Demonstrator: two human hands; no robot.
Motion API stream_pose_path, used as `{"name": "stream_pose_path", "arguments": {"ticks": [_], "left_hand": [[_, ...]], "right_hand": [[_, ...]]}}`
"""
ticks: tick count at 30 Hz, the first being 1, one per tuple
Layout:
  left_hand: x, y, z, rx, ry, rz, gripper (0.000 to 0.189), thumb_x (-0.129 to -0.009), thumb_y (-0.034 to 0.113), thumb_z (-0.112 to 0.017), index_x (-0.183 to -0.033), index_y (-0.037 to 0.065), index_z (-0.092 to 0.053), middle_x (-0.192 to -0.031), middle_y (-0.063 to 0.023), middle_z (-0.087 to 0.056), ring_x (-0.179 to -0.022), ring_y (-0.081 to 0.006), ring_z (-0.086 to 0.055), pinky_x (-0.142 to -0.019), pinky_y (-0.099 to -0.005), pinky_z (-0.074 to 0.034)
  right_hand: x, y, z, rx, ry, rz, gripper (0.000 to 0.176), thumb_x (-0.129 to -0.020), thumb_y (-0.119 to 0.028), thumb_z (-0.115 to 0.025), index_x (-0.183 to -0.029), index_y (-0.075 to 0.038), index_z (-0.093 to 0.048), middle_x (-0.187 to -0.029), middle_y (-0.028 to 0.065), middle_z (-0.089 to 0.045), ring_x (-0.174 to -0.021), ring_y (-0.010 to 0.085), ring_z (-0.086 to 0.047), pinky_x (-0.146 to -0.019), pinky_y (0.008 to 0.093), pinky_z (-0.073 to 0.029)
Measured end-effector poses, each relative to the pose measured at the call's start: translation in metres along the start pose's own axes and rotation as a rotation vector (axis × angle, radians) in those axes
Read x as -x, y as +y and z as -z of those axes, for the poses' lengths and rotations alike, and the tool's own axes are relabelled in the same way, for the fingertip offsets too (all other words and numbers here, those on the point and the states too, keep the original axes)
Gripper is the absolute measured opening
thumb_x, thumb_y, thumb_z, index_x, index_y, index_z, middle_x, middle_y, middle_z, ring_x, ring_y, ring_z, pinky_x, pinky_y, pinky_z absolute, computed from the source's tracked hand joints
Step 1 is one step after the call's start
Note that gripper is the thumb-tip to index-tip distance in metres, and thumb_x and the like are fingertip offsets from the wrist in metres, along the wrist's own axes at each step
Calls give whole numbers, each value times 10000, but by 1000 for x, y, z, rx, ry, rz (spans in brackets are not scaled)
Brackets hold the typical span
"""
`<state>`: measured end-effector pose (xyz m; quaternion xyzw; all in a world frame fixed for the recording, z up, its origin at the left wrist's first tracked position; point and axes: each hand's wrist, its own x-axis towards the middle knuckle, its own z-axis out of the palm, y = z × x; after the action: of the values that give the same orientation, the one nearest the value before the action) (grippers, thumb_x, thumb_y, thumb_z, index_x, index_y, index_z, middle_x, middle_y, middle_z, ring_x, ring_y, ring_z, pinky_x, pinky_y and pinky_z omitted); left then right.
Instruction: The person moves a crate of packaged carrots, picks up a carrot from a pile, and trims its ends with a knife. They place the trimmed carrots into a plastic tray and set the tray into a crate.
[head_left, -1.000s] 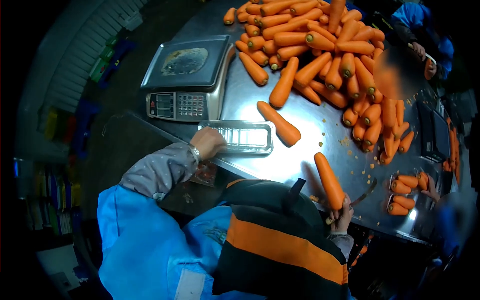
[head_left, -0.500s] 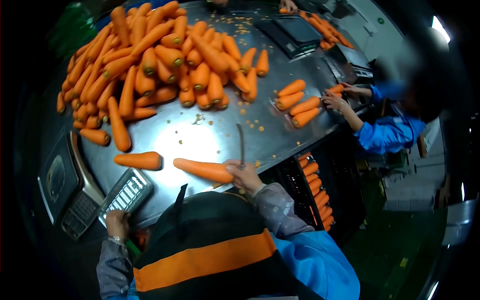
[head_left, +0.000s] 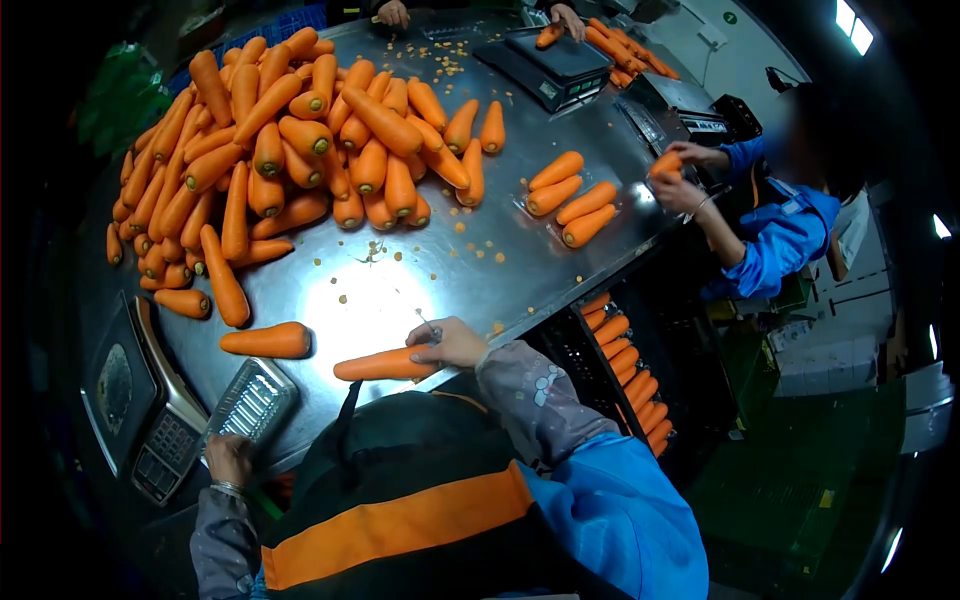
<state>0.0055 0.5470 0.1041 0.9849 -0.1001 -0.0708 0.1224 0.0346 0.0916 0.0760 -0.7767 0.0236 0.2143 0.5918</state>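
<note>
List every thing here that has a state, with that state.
right hand, grip shut on carrot
carrot, lying flat at the table edge
left hand, at plastic tray near end, grip unclear
plastic tray, empty, flat on table
scale, pan holds no carrot
carrot pile, heaped
co-worker's hands, holding second carrot

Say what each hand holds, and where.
Right hand grips the long orange carrot by one end; left hand holds the clear plastic tray at its near end.
</note>
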Motion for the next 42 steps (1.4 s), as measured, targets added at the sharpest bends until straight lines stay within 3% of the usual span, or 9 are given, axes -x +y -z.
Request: {"name": "stream_pose_path", "arguments": {"ticks": [6, 7, 10, 12, 14, 16, 21, 29, 42], "left_hand": [[17, 29, 9, 123, 113, 44, 414, -663, 83, -747, -1054, 38, -617, -950, -139, -623, -856, -281, -582, -819, -389, -452], [18, 36, 9, 254, 95, 35, 619, -642, 127, -783, -1199, 63, -523, -1075, -134, -573, -939, -274, -563, -869, -389, -455], [6, 62, 2, 1196, -143, 220, 651, -714, 86, -720, -1290, 40, -419, -1102, -129, -549, -1010, -238, -558, -869, -353, -478], [-9, 104, 16, 1584, -289, 260, 707, -753, 108, -681, -1349, 28, -309, -1157, -122, -510, -1044, -232, -551, -868, -342, -489], [-21, 134, 24, 1697, -320, 268, 666, -784, 135, -665, -1329, 12, -302, -1135, -122, -515, -990, -227, -574, -800, -329, -515], [-21, 120, 8, 1618, -253, 148, 407, -837, 217, -606, -1168, 21, -471, -977, -109, -581, -842, -213, -601, -692, -322, -506], [23, 104, 37, 1670, 76, 344, 196, -874, 153, -550, -988, -6, -549, -833, -108, -586, -654, -156, -581, -598, -262, -486], [74, 42, 0, 1540, 432, 660, 185, -877, 166, -580, -986, 16, -571, -817, -90, -601, -691, -143, -582, -638, -268, -515], [87, -89, -82, 959, 678, 662, 339, -875, 252, -595, -1063, -27, -557, -885, -61, -564, -761, -107, -471, -707, -239, -398]], "right_hand": [[-12, -42, -26, 325, 117, 250, 327, -759, -192, -646, -1037, -22, -614, -924, 162, -652, -847, 303, -630, -783, 363, -489], [-15, -59, -32, 354, 85, 229, 353, -767, -186, -636, -1076, -23, -585, -907, 168, -649, -839, 296, -631, -770, 363, -491], [-42, -88, -66, 200, -40, 317, 368, -806, -159, -588, -1144, -27, -522, -892, 191, -631, -798, 282, -632, -737, 360, -495], [-45, -127, -100, -191, -187, 243, 320, -840, -138, -545, -1132, -11, -522, -939, 195, -617, -772, 278, -627, -720, 361, -493], [-41, -156, -133, -102, -285, 312, 330, -860, -176, -533, -1140, -2, -511, -971, 191, -605, -753, 295, -608, -707, 391, -483], [-48, -162, -158, 205, -337, 704, 389, -858, -239, -552, -1160, 1, -499, -937, 171, -600, -826, 297, -571, -776, 414, -441], [-58, -141, -150, 622, -256, 883, 458, -745, -231, -665, -1146, -48, -541, -1077, 116, -567, -1057, 283, -470, -966, 404, -321], [-84, -81, -216, 1090, -95, 1391, 150, -662, -96, -555, -707, -12, -670, -772, 107, -608, -857, 248, -535, -1001, 464, -303], [-111, -86, -238, 1265, -130, 1260, 99, -619, -154, -572, -559, -143, -650, -549, 5, -580, -692, 193, -560, -884, 378, -354]]}}
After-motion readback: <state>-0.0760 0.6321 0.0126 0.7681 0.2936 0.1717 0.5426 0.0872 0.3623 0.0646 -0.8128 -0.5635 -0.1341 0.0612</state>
